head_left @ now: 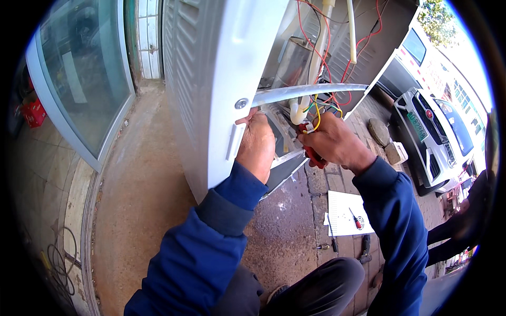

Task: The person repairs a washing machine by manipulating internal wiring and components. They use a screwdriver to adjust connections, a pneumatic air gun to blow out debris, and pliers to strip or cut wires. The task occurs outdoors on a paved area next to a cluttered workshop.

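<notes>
An open white metal cabinet (211, 95) stands before me with its lower inside exposed. My right hand (337, 139) is closed around red-handled pliers (315, 157). Their jaw end lies among yellow, green and blue wires (318, 118), by a white plastic pipe fitting (297, 113). My left hand (258, 142) reaches in behind the cabinet's front edge, below a clear curved tube (308, 93). Its fingers are mostly hidden there, so what they touch does not show. Above, a metal cylinder (292, 62) sits inside, with loose red wires (326, 39) hanging beside it.
On the paving at right lies a white sheet (345, 213) with a red-handled screwdriver (358, 223). A dark power tool (365, 248) is near it. Stones (395, 152) and a parked white car (437, 131) are beyond. A glass door (87, 79) stands left; a person (464, 210) is at right.
</notes>
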Tool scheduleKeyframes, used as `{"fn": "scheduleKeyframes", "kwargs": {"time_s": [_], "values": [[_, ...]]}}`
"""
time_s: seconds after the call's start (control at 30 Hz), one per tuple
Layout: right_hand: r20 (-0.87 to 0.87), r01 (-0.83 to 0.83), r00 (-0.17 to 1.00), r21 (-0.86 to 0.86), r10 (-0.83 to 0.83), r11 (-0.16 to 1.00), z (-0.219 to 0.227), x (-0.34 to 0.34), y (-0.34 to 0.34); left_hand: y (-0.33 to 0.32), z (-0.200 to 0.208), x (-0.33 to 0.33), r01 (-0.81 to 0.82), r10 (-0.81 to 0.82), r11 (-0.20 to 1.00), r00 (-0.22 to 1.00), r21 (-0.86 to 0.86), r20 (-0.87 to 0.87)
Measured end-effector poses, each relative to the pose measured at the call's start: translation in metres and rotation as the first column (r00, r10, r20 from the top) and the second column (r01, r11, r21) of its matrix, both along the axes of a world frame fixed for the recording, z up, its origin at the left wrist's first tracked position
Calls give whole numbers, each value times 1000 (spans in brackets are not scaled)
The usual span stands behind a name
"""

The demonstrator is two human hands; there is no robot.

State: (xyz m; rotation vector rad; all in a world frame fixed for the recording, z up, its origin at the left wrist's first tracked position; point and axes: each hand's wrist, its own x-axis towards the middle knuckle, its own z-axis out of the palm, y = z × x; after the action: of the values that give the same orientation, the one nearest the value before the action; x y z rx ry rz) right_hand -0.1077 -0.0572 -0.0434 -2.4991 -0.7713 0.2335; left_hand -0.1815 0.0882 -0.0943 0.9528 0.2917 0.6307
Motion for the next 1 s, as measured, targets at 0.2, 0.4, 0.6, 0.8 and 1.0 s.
{"fn": "scheduleKeyframes", "kwargs": {"time_s": [0.2, 0.4, 0.6, 0.8, 1.0], "values": [[17, -17, 1000, 14, 17, 1000, -5, 4, -1, 2, -2, 1, -5, 5, 1000, 1000, 31, -11], [36, -4, 999, -18, 5, 1000, -1, -2, 2, 3, -4, 1, -5, 8, 999, 999, 50, -45], [71, -57, 996, -3, 57, 998, -7, 3, 0, 2, -1, 0, 2, 1, 999, 998, 33, -66], [59, -20, 998, -37, 22, 999, 4, -3, 3, 1, -1, -1, 22, -22, 1000, 1000, -8, -15], [-44, 2, 999, -4, -2, 1000, -1, 0, 3, 2, -2, -1, 17, -17, 1000, 999, 14, -32]]}}
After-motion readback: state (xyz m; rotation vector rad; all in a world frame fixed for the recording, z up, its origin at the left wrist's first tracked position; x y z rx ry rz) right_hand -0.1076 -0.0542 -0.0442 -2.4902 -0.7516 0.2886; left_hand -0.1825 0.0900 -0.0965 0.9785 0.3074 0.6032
